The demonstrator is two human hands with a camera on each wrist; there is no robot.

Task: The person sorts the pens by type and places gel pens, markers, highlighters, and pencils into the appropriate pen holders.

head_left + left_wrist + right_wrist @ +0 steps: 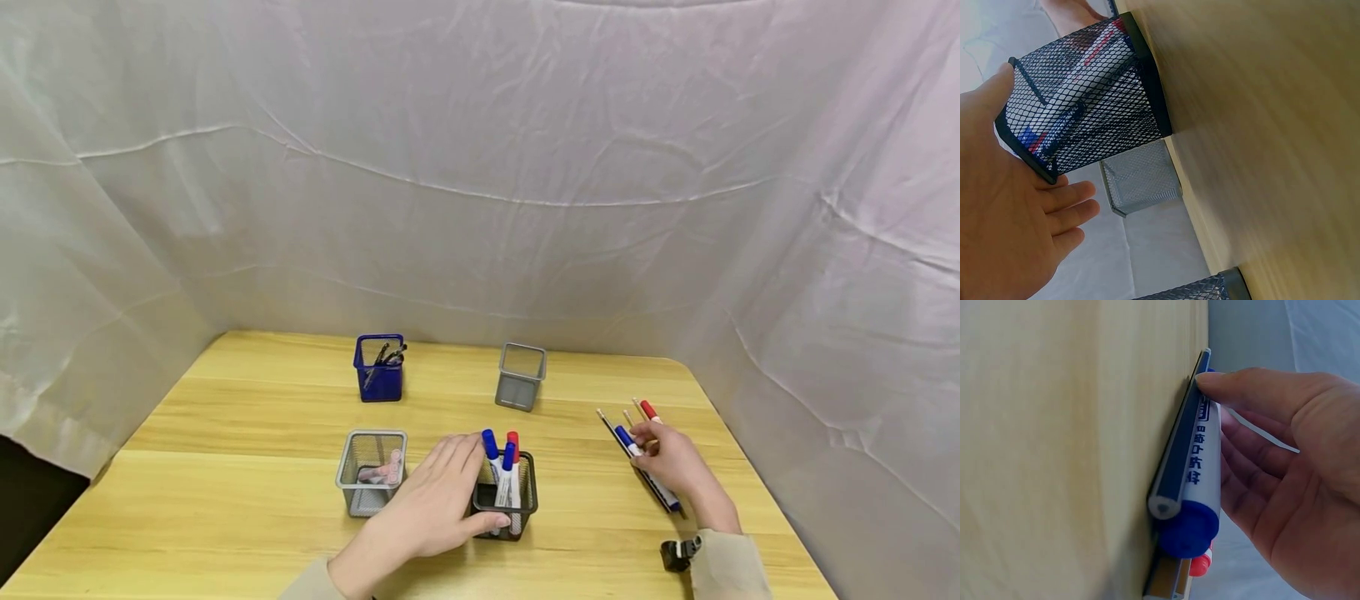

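My left hand (435, 500) rests against a black mesh pen holder (524, 523), its thumb at the near rim and its fingers fairly straight along the left side. Blue-capped markers (490, 443) and a red-capped marker (513, 442) stand inside. On the right, my right hand (682, 467) pinches a blue-capped white marker (1205, 469) between thumb and fingers. A dark pencil (1180, 447) lies right along that marker, and the thumb tip overlaps its far end. Another red-capped marker (649, 409) and more pencils (627, 416) lie beside the fingers.
To the left stands a silver mesh holder (352, 496) with pink items inside. Farther back are a blue mesh holder (382, 385) with black pens and another silver mesh holder (517, 393). Pale cloth (480, 250) encloses the wooden table (225, 492) at the back and sides.
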